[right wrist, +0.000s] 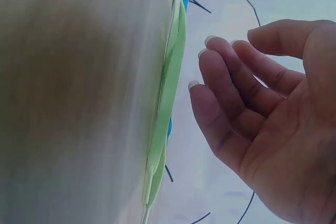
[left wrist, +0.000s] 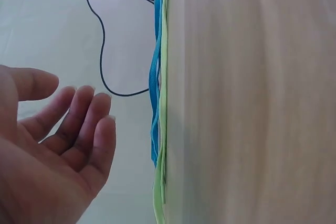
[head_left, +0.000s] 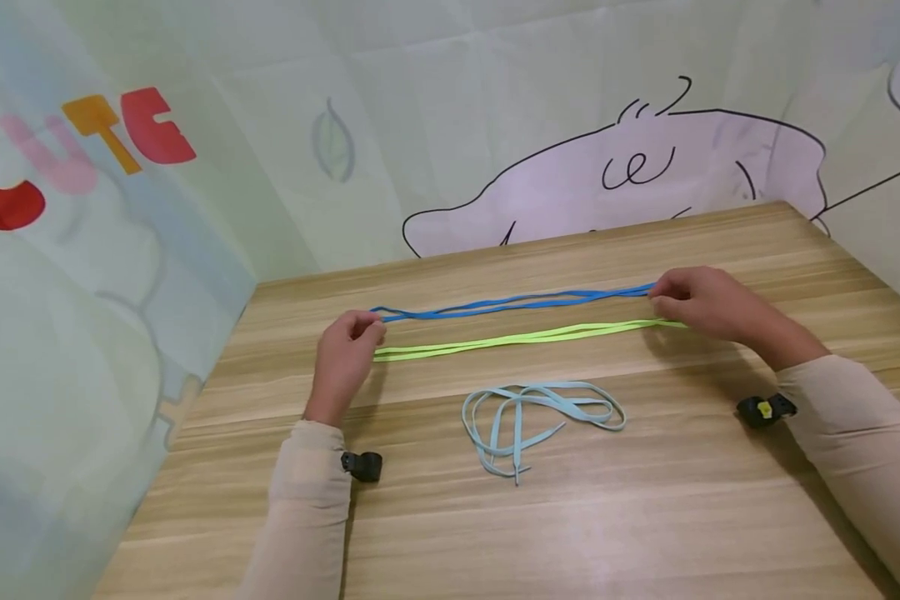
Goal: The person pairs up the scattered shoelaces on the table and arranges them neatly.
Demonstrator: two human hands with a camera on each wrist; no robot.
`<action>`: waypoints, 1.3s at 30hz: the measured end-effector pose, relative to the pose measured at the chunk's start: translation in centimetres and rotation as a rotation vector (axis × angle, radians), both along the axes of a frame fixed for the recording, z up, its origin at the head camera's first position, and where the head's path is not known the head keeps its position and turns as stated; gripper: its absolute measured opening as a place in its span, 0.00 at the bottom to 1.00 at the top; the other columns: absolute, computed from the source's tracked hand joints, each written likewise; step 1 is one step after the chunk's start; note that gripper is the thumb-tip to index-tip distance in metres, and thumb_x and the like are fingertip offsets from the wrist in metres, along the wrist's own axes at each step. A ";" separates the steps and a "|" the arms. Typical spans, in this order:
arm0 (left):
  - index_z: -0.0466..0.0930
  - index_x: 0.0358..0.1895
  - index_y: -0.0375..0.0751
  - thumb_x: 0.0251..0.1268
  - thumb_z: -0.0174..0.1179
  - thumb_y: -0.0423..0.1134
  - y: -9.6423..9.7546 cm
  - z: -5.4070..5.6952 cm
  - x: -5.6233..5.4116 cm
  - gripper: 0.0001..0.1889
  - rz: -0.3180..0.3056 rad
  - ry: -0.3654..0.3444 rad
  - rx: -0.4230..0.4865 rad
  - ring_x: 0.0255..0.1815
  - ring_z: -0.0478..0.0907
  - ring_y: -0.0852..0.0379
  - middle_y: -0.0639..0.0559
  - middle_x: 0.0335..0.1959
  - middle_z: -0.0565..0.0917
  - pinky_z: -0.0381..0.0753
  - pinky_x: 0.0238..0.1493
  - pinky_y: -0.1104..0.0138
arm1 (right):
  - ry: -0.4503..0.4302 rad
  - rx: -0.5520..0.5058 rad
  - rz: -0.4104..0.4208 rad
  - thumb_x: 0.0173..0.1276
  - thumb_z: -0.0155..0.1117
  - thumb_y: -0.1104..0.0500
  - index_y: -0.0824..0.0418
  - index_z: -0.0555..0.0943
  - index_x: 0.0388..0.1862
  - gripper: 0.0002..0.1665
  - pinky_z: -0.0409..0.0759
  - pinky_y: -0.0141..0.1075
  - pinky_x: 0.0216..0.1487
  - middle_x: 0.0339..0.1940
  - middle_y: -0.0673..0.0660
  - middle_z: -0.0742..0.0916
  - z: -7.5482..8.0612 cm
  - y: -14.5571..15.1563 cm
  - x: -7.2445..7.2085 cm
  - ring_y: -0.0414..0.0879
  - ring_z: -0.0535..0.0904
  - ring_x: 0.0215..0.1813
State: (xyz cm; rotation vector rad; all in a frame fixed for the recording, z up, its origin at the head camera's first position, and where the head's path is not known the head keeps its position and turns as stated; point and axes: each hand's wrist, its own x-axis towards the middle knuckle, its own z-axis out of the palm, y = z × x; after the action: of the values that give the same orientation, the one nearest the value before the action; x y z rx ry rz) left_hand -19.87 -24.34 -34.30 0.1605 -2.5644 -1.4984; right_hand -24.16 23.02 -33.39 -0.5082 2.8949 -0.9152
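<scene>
A blue shoelace [head_left: 435, 314] lies doubled and stretched sideways across the table. Nearer and nearly parallel runs a yellow-green shoelace [head_left: 525, 339], also doubled. My left hand [head_left: 345, 354] hovers by their left ends, its fingers loosely bent. At the right ends is my right hand [head_left: 708, 304], held over the table. Both wrist views show a gap between thumb and fingers, with nothing in the left palm [left wrist: 58, 166] or the right palm [right wrist: 283, 129]. A pale blue shoelace [head_left: 517, 433] sits in loose loops closer to me, touched by neither hand.
The wood-grain table [head_left: 607, 533] ends at a back edge against a printed cloth [head_left: 270, 150] with cartoon outlines and letters. Small black wrist cameras [head_left: 362, 467] stick out from both sleeves, just above the tabletop.
</scene>
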 end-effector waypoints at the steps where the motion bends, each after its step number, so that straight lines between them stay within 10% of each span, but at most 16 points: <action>1: 0.79 0.56 0.36 0.75 0.56 0.43 0.1 0.0 0.0 0.17 -0.012 -0.005 0.004 0.48 0.80 0.48 0.44 0.46 0.82 0.77 0.50 0.58 | -0.003 -0.001 0.007 0.75 0.59 0.56 0.67 0.82 0.52 0.17 0.76 0.43 0.40 0.41 0.58 0.86 0.0 -0.2 0.0 0.51 0.78 0.42; 22: 0.83 0.48 0.36 0.77 0.56 0.43 2.8 0.1 0.0 0.13 -0.355 -0.063 -0.163 0.40 0.81 0.52 0.47 0.37 0.85 0.79 0.43 0.60 | -0.007 -0.033 0.223 0.72 0.63 0.58 0.57 0.84 0.48 0.09 0.75 0.40 0.39 0.36 0.46 0.86 -0.5 -4.9 2.1 0.43 0.77 0.37; 30: 0.82 0.49 0.35 0.76 0.56 0.41 3.8 0.2 0.4 0.13 -0.441 -0.109 -0.151 0.41 0.82 0.52 0.48 0.38 0.85 0.81 0.47 0.59 | -0.193 -0.222 0.319 0.75 0.61 0.58 0.64 0.83 0.51 0.12 0.82 0.39 0.44 0.37 0.52 0.86 -0.3 -6.7 3.2 0.47 0.83 0.40; 39: 0.83 0.47 0.37 0.77 0.55 0.43 4.6 -0.1 0.7 0.13 -0.526 -0.116 -0.190 0.37 0.78 0.53 0.50 0.35 0.83 0.76 0.39 0.62 | -0.152 -0.101 0.467 0.72 0.64 0.57 0.56 0.83 0.47 0.08 0.80 0.40 0.46 0.36 0.46 0.85 -0.5 -8.8 4.7 0.43 0.80 0.40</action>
State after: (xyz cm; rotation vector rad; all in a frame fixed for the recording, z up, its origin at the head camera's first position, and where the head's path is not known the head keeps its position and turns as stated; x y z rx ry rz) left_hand -19.17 -19.70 -34.36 -0.5030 -2.9778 -1.4039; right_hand -19.51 14.22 -33.92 -1.0169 2.4412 -0.9696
